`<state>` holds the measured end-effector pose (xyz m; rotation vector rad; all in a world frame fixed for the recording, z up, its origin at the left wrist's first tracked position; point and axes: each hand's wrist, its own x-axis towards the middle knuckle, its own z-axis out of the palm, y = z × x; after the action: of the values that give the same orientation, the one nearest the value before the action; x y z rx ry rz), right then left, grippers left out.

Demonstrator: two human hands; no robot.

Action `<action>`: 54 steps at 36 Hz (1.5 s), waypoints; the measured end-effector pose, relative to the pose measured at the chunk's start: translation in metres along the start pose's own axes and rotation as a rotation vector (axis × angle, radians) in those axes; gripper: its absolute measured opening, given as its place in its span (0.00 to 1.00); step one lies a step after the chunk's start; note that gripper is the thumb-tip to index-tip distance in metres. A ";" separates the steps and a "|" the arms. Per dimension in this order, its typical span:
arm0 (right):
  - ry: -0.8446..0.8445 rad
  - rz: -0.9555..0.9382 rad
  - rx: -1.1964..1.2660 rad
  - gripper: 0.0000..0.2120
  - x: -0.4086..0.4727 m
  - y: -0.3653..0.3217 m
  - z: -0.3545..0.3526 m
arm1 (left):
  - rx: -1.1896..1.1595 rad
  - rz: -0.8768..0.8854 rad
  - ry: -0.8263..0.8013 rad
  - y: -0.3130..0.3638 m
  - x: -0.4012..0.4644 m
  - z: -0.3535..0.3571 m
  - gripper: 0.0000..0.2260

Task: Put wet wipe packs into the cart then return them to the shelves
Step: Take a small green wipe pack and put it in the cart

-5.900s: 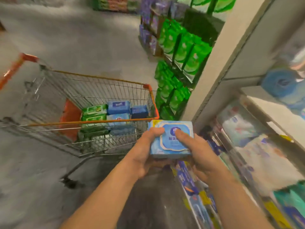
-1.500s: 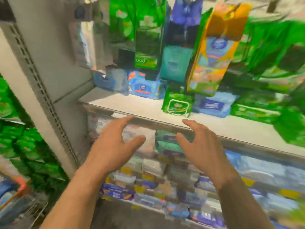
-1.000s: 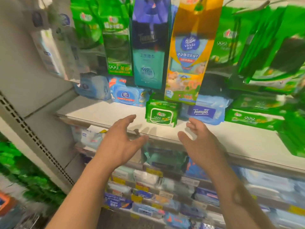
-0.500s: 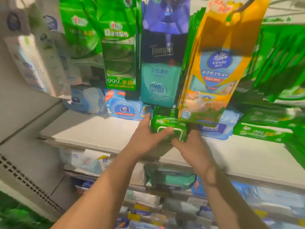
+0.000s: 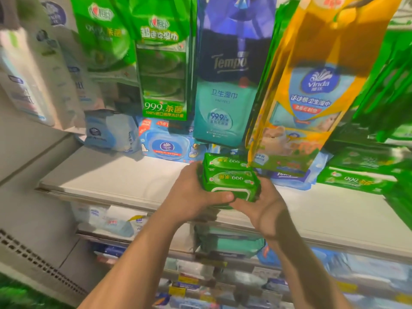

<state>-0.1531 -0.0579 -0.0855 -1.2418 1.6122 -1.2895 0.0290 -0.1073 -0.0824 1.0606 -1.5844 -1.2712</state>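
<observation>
My left hand [image 5: 191,192] and right hand [image 5: 263,206] clamp a green wet wipe pack [image 5: 230,182] between them — thumbs curled over its front edge, fingers wrapped round the sides. I hold the pack just above the white shelf [image 5: 124,177], with a second green pack [image 5: 223,160] touching it behind, beneath hanging Tempo [image 5: 229,85] and Vinda [image 5: 312,90] bags.

Bright overhead light; edges blurred, wide-angle warped; centre sharp, soft shadows.

Green pack [image 5: 231,180] underside hidden by both hands; lower-shelf packs [image 5: 223,244] blurred, labels unreadable
</observation>
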 end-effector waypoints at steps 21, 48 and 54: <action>-0.423 -0.087 -0.047 0.30 -0.042 -0.032 -0.016 | -0.058 -0.016 0.105 0.044 -0.081 -0.009 0.26; -1.064 -0.036 0.235 0.41 -0.220 -0.052 0.226 | -0.435 -0.295 0.773 0.018 -0.384 -0.142 0.25; -1.126 0.031 0.172 0.42 -0.269 -0.063 0.298 | -0.427 -0.367 0.857 0.003 -0.446 -0.202 0.29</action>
<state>0.2144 0.1144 -0.1061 -1.4210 0.6770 -0.4705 0.3551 0.2573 -0.0910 1.3852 -0.4665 -1.0798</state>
